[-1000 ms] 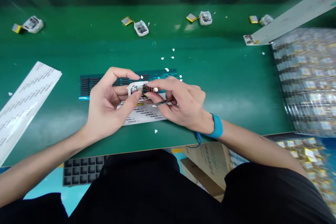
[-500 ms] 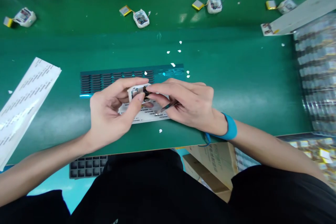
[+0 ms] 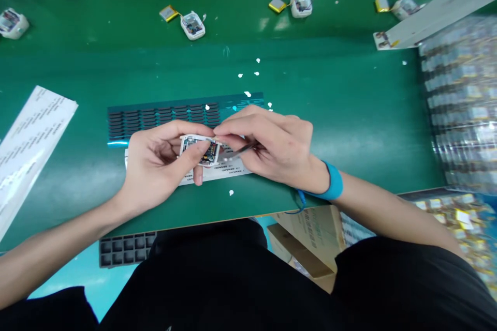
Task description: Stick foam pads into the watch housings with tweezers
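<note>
Head view, frame centre: your left hand (image 3: pixel 155 165) grips the open white casing (image 3: pixel 198 149), its circuit board exposed; your right hand (image 3: pixel 279 150) pinches tweezers (image 3: pixel 243 151) beside it, unclosed.

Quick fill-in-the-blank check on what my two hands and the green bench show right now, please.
1. The left hand holds a small white ____ with its circuit board showing.
2. The right hand grips thin metal ____.
3. The right wrist wears a ____ strap.
4. Under both hands lies a white sheet of ____.

Missing words: case; tweezers; blue; labels
</note>
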### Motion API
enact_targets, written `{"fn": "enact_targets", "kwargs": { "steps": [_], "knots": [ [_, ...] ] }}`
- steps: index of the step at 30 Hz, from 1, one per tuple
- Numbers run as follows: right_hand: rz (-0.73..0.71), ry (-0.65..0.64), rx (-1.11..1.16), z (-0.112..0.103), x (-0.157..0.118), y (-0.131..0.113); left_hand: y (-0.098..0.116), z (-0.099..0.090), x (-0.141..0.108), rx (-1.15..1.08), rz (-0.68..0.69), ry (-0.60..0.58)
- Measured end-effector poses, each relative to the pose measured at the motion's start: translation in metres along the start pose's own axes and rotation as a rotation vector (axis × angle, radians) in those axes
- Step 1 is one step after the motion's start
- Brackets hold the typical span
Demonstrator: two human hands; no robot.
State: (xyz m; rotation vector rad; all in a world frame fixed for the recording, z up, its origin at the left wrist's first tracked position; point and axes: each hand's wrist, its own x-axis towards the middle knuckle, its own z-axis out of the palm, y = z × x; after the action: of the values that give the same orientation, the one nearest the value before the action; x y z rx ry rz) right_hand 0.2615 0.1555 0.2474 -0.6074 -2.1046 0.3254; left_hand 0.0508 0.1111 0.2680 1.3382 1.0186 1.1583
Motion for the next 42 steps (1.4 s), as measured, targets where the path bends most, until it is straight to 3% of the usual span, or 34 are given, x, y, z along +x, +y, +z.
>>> {"fn": "enact_targets", "kwargs": {
  "steps": [6, 12, 21, 31, 37, 42],
  "knots": [
    [-0.058, -0.085, -0.03, -0.011, 0.002, 0.0, -0.001, 0.001, -0.004, -0.19, -0.113, -0.017],
    [-0.055, -0.083, 0.062, -0.012, 0.003, 0.003, 0.002, 0.001, -0.003, -0.094, -0.117, 0.003],
    [0.028, -0.061, -0.008, -0.011, 0.004, 0.001, -0.001, -0.002, -0.004, 0.072, 0.028, 0.018],
    [-0.122, -0.037, -0.194, -0.011, -0.001, 0.0, -0.001, -0.002, -0.005, 0.098, 0.019, 0.036],
    [0.025, -0.06, -0.36, -0.02, 0.011, 0.01, -0.001, -0.003, -0.002, 0.058, -0.004, 0.031],
    [-0.183, -0.17, -0.424, -0.02, 0.004, 0.006, -0.001, -0.001, -0.002, 0.085, -0.027, 0.024]
  ]
}}
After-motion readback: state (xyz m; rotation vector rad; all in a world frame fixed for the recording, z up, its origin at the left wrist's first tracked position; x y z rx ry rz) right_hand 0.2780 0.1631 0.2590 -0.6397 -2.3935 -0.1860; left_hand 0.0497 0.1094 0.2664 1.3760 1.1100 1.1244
